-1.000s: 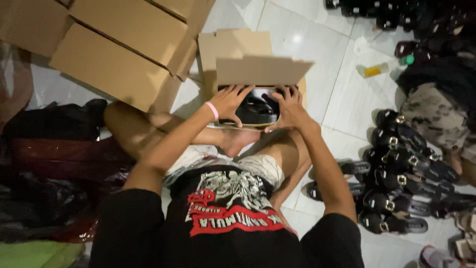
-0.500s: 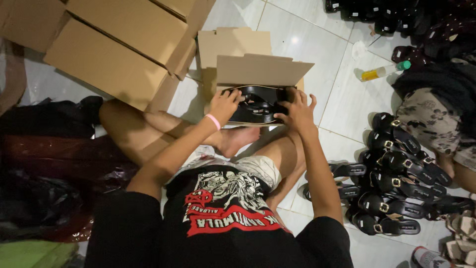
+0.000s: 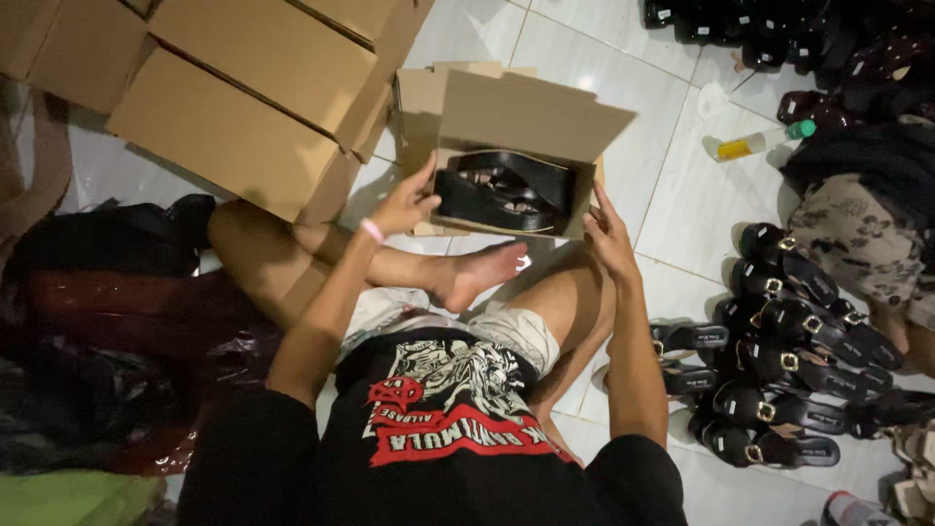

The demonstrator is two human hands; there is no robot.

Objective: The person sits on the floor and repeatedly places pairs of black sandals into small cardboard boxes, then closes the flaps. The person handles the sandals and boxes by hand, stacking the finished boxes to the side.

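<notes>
Now left hand (image 3: 404, 205), fingers pinching the 9 o'clock edge of the open cardboard box (image 3: 531, 122); right hand (image 3: 609, 232), fingers pressed together flat against its 3 o'clock side. Black sandals (image 3: 506, 185) lie inside. Stacked boxes (image 3: 234, 136) crowd 10 o'clock; bare floor tiles (image 3: 672, 185) open at 2 o'clock.
</notes>
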